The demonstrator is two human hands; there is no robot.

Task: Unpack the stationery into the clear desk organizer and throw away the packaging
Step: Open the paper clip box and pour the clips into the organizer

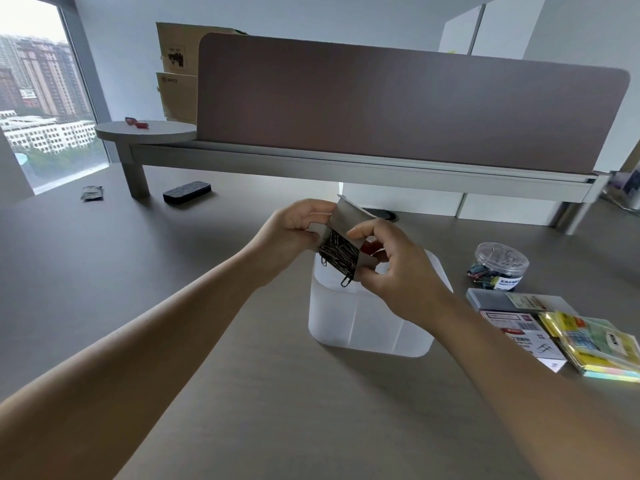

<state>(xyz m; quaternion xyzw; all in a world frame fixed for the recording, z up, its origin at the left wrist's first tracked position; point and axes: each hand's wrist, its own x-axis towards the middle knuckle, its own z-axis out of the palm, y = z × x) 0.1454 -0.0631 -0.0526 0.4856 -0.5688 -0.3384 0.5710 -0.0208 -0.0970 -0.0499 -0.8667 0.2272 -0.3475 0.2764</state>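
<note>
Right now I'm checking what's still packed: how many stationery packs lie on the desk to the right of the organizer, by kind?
Round clear tub of coloured clips: 1
Flat clear plastic case: 1
Small printed cardboard boxes: 1 stack; count within unclear
Sticky-note packs: 1 pile; count within unclear
Total: 4 groups, apart from the open paper-clip box held over the organizer.

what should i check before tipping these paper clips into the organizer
1. Box over organizer: ok, the paper clip box sits above the clear desk organizer.
2. Box open: ok, paper clips show, some hanging out.
3. Grip: ok, left hand and right hand both hold the box.
4. Compartment free: cannot tell, the hands hide it.
5. Spill risk: not ok, loose clips dangle near the organizer's rim.
</note>
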